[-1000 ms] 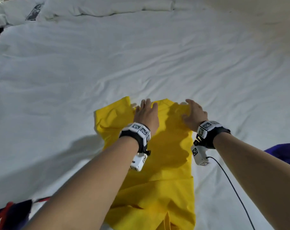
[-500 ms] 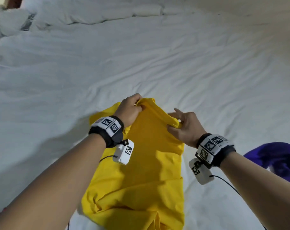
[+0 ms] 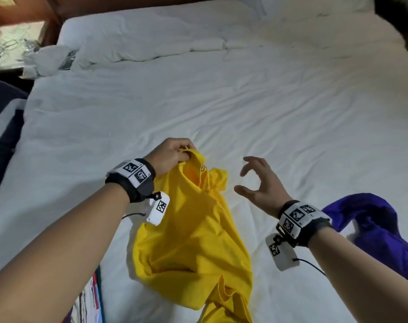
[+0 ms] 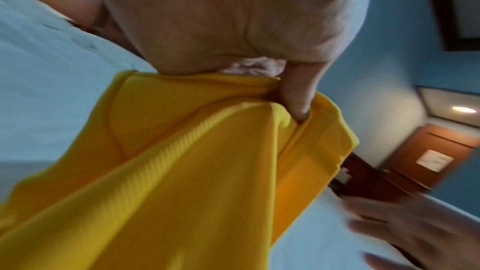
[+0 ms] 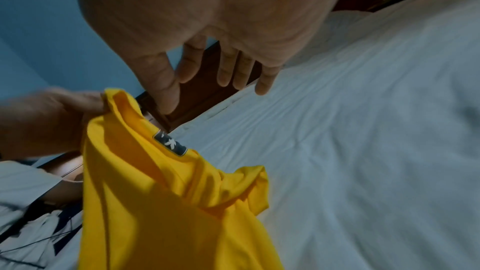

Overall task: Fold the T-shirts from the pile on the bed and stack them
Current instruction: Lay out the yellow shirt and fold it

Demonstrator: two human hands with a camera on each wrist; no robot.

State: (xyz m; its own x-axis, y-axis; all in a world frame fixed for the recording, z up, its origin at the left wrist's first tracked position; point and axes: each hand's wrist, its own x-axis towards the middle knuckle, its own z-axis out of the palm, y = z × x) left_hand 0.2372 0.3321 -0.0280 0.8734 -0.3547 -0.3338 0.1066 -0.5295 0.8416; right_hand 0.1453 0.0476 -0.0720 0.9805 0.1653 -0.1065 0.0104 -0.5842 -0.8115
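A: Where am I in the fold?

B: Early, I judge. My left hand (image 3: pixel 172 157) pinches the yellow T-shirt (image 3: pixel 193 231) at its collar, lifted at frame centre, the rest crumpled on the bed (image 3: pixel 221 101).

A: And my right hand (image 3: pixel 261 185)?

B: Spread, holding nothing, just right of the collar. Next it should take the far shoulder.

A bedroom. Beyond the hands stretch a white-sheeted bed (image 3: pixel 245 108) and a wooden headboard (image 3: pixel 133 3), with blue walls (image 4: pixel 394 52).

Dim, bluish wrist views, probably motion-blurred at the edges; head view brighter with soft shadows.
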